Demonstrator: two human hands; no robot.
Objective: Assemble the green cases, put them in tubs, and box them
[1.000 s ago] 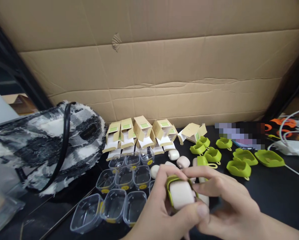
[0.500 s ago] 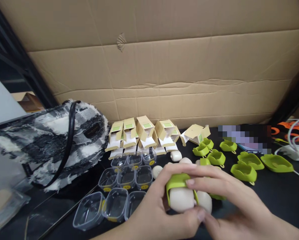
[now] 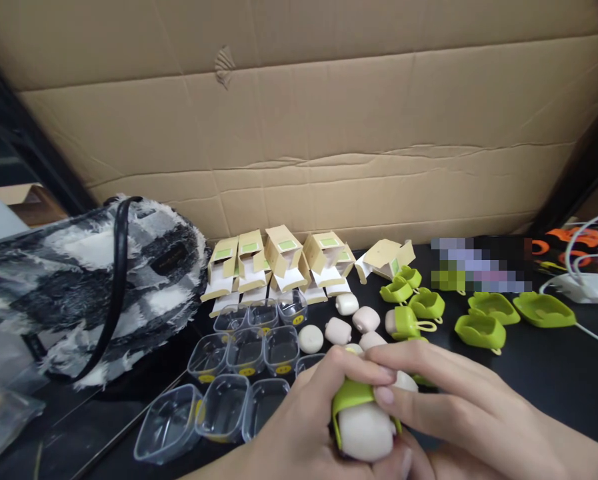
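Both hands hold a smooth white rounded piece partly inside a soft green cover, low in the view. My left hand wraps around its left side, with the thumb underneath. From the right, my right hand presses its fingertips on the cover's top and right edge. The underside of the piece is hidden by the hands. Behind them lie several loose white pieces, and one sits in a green cover with a loop. More green covers are spread to the right.
Clear plastic tubs with yellow stickers stand left of the hands. Opened small cardboard boxes line the back against a cardboard wall. A shaggy black-and-white bag is at the left. A white power strip with cables lies at the right.
Both hands, with the white piece and its green cover, sit slightly lower in view. More loose white pieces show behind them. The whole scene has shifted a little left.
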